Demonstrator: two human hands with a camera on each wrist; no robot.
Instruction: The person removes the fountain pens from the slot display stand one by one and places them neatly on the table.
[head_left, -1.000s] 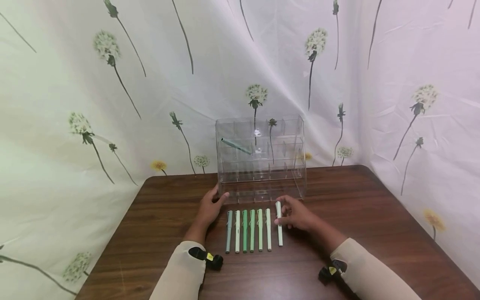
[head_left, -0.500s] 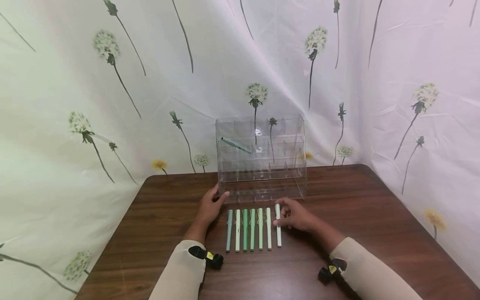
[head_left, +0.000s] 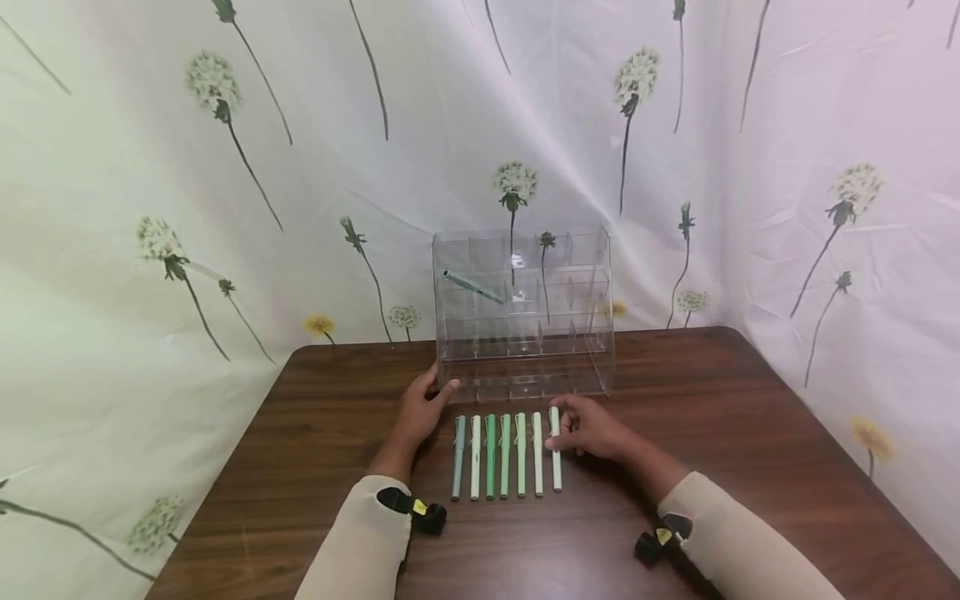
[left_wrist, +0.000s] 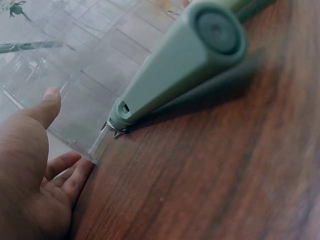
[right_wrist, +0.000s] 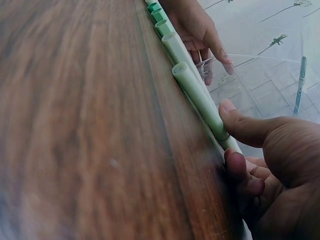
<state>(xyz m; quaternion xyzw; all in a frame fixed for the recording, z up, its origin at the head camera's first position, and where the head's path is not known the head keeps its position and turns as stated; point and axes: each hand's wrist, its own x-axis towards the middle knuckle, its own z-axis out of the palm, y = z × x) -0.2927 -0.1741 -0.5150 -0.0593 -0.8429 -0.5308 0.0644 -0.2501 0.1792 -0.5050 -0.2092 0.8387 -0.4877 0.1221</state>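
My right hand pinches the cap of a whitish pen lying upright in the view at the right end of a row. In the right wrist view, thumb and fingertips lie on either side of that pen. My left hand holds the lower left corner of a clear tiered organizer, thumb in front, other fingers at its side. Several more pens lie parallel, from a grey-green pen at the left through a bright green pen to pale ones. A teal pen slants inside the organizer's upper left.
All this stands on a dark wooden table. A cloth with printed dandelions hangs behind the table and along both sides. The row of pens lies just in front of the organizer's base.
The whitish pen has moved slightly left with my right hand, closer to its neighbour, and now stands straighter in line with the row. My left hand stays at the organizer.
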